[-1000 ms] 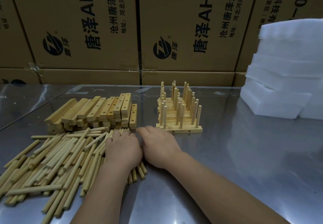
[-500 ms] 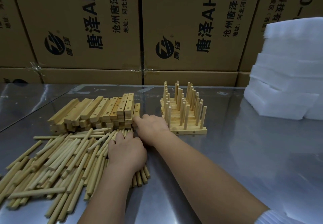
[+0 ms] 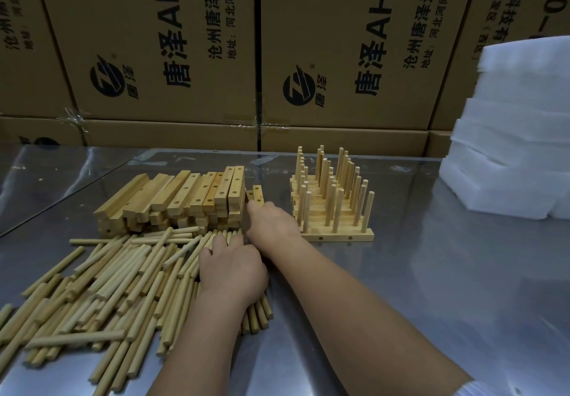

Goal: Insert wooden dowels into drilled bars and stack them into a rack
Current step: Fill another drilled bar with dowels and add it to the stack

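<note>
Now, mid-frame, we are resting our left hand (image 3: 232, 273) relaxed on dowels (image 3: 123, 278), right hand (image 3: 273, 226) touching a drilled bar (image 3: 258, 193), grip unclear

A wall of large brown cardboard cartons (image 3: 197, 3), printed with black Chinese characters and a round black logo, stood behind a shiny grey steel tabletop (image 3: 447, 272). The metal reflected soft overhead light. Thick white foam slabs (image 3: 509, 155) were stacked at the right.
</note>
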